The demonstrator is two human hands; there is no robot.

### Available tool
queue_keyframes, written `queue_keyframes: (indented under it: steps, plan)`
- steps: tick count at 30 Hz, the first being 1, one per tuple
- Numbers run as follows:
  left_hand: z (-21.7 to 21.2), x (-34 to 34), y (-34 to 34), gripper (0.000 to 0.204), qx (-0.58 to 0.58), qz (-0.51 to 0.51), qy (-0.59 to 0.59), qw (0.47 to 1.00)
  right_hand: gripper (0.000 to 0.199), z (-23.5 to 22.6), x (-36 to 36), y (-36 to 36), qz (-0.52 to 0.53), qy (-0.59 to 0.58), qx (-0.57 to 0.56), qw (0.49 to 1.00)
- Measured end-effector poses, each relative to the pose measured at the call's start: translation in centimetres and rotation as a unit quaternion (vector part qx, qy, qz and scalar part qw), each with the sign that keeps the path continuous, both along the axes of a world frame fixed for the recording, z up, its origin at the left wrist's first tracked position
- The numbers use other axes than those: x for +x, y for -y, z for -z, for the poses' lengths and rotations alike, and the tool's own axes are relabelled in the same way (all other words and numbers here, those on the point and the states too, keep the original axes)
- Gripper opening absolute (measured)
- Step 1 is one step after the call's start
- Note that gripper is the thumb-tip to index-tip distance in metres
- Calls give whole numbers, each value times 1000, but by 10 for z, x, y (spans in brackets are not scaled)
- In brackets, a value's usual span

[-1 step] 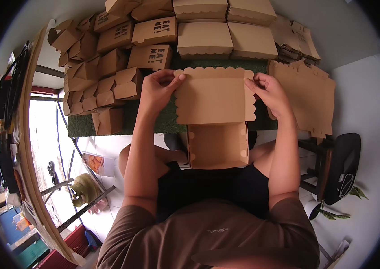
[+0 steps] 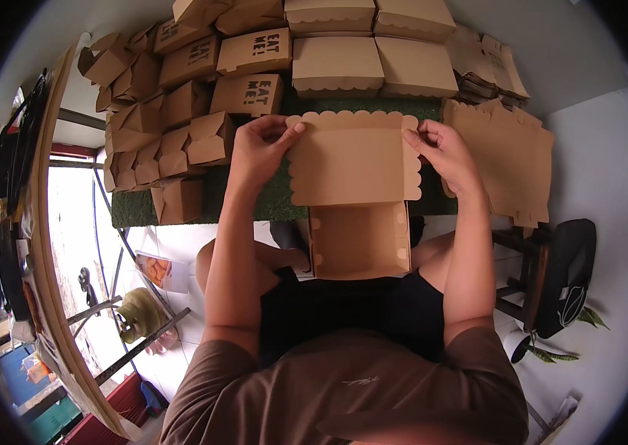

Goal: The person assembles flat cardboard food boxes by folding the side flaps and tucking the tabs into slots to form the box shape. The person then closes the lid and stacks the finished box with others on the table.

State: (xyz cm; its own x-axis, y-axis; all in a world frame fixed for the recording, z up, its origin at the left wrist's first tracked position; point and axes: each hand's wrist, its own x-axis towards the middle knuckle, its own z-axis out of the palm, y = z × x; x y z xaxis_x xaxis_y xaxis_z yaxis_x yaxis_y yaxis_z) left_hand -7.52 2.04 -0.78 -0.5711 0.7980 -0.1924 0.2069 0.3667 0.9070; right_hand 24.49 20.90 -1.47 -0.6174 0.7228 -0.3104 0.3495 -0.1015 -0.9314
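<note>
A brown cardboard box [image 2: 361, 241] rests at my lap, below the table's near edge, its tray facing up and hollow. Its lid [image 2: 351, 167], with scalloped edges, is raised and leans away over the table. At the lid's far left corner, my left hand [image 2: 260, 150] pinches the cardboard between thumb and fingers. My right hand [image 2: 444, 154] grips the far right corner the same way, thumb on the inner face. The lid's right flap stands folded along its crease.
Green turf matting [image 2: 273, 178] covers the table. Folded small boxes [image 2: 158, 144] crowd its left side, larger closed boxes [image 2: 338, 63] are stacked at the back. Flat cardboard blanks [image 2: 503, 159] lie on the right. A black bag [image 2: 567, 278] stands by the right wall.
</note>
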Motion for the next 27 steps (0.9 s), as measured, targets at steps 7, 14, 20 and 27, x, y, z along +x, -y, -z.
queue_keyframes:
  steps: [7, 14, 20, 27]
  plan:
    - [2, -1, -1, 54, 27, -5, 40, 999, 28, 9, 1, -2, 15, -43, -6, 999]
    - [5, 0, -2, 53, 33, -2, 31, 999, 27, 5, -2, 3, 48, -42, 37, 997]
    - [5, 0, -2, 53, 31, 1, 31, 999, 27, 6, -1, -1, 37, -49, 46, 997]
    - [-5, -3, 2, 56, 19, 35, 65, 997, 25, 4, -5, 2, 76, -47, 25, 996]
